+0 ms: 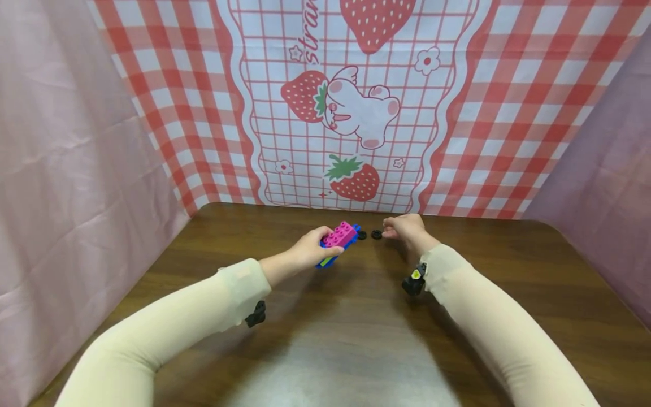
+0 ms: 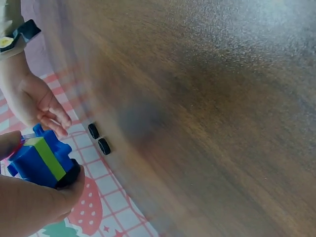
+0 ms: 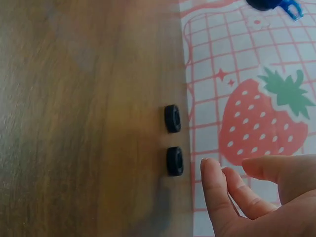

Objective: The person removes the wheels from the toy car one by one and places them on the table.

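Note:
My left hand (image 1: pixel 308 249) grips a small toy vehicle made of building blocks. A pink brick (image 1: pixel 339 234) tops its blue body (image 2: pixel 34 165), and a lime-green strip (image 2: pixel 48 160) runs across it. In the left wrist view a black wheel (image 2: pixel 71 174) shows on the body beside my finger. Two loose black toy wheels, a nearer-to-hand wheel (image 3: pixel 175 161) and a farther wheel (image 3: pixel 172 118), lie side by side on the table. My right hand (image 1: pixel 407 230) is just right of them, fingers slightly bent and holding nothing.
The brown wooden table (image 1: pixel 335 339) runs back to a red-and-white checked strawberry cloth (image 1: pixel 203 85) hanging behind it. Pink curtains (image 1: pixel 66 169) hang at both sides. Both loose wheels are close to the table's far edge.

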`<state>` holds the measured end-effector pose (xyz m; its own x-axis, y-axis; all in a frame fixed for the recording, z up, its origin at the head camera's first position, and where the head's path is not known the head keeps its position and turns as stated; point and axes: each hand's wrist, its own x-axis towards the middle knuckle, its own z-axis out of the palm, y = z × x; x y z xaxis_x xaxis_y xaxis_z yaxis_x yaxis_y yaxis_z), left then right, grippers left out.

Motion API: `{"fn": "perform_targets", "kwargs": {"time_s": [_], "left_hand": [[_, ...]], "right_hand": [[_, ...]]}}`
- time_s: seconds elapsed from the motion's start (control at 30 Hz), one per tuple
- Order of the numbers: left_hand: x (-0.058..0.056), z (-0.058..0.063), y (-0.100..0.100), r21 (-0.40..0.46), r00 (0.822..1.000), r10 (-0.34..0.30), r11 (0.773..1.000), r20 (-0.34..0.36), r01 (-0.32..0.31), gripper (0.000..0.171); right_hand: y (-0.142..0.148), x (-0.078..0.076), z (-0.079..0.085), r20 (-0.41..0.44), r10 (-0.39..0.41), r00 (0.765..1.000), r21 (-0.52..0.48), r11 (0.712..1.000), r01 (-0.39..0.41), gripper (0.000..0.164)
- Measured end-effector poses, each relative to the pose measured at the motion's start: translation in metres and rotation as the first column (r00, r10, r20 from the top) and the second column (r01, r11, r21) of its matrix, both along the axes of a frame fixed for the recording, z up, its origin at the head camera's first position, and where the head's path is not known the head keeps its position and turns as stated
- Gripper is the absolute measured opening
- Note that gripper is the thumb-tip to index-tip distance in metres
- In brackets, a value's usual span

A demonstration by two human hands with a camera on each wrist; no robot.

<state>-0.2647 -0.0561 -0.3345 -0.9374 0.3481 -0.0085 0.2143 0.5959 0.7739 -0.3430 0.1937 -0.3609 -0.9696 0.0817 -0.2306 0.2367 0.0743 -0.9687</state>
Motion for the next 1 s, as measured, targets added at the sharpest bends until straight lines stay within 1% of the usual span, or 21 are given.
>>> {"fn": "perform_targets", "kwargs": {"time_s": [0.1, 0.23, 0.37, 0.43, 0.57, 0.73, 0.83, 0.93, 1.0], "left_hand": [[-0.001, 0.001, 0.000, -0.023, 1.000, -0.007, 1.000, -0.002, 0.007, 0.041], [-0.003, 0.003, 0.000, -0.036, 1.000, -0.020, 0.999, -0.008, 0.019, 0.042], [-0.007, 0.005, -0.001, -0.039, 0.998, -0.049, 0.998, -0.027, 0.048, 0.044], [-0.010, 0.006, -0.002, -0.042, 0.997, -0.067, 0.997, -0.030, 0.066, 0.044], [-0.017, 0.009, -0.006, -0.058, 0.994, -0.103, 0.993, -0.047, 0.100, 0.042], [-0.024, 0.015, -0.008, -0.094, 0.985, -0.151, 0.985, -0.085, 0.143, 0.042], [-0.026, 0.016, -0.007, -0.113, 0.981, -0.166, 0.981, -0.103, 0.155, 0.042], [-0.028, 0.016, -0.007, -0.130, 0.976, -0.179, 0.978, -0.123, 0.163, 0.041], [-0.028, 0.017, -0.006, -0.139, 0.973, -0.190, 0.975, -0.129, 0.172, 0.041]], "right_hand": [[-0.001, 0.002, 0.005, -0.006, 0.039, 0.999, -0.004, 0.999, -0.039, 0.042], [-0.003, 0.005, 0.012, 0.025, 0.116, 0.993, -0.016, 0.993, -0.116, 0.046], [-0.006, 0.012, 0.019, 0.028, 0.195, 0.980, -0.001, 0.981, -0.195, 0.050], [-0.009, 0.015, 0.023, 0.023, 0.240, 0.970, 0.007, 0.971, -0.241, 0.055], [-0.016, 0.023, 0.032, 0.020, 0.300, 0.954, 0.000, 0.954, -0.301, 0.063], [-0.023, 0.033, 0.040, 0.029, 0.343, 0.939, -0.013, 0.939, -0.343, 0.068], [-0.028, 0.037, 0.042, 0.040, 0.369, 0.929, -0.018, 0.930, -0.368, 0.069], [-0.035, 0.043, 0.043, 0.047, 0.399, 0.916, -0.019, 0.917, -0.398, 0.066], [-0.039, 0.046, 0.044, 0.044, 0.414, 0.909, -0.034, 0.910, -0.412, 0.061]]}}
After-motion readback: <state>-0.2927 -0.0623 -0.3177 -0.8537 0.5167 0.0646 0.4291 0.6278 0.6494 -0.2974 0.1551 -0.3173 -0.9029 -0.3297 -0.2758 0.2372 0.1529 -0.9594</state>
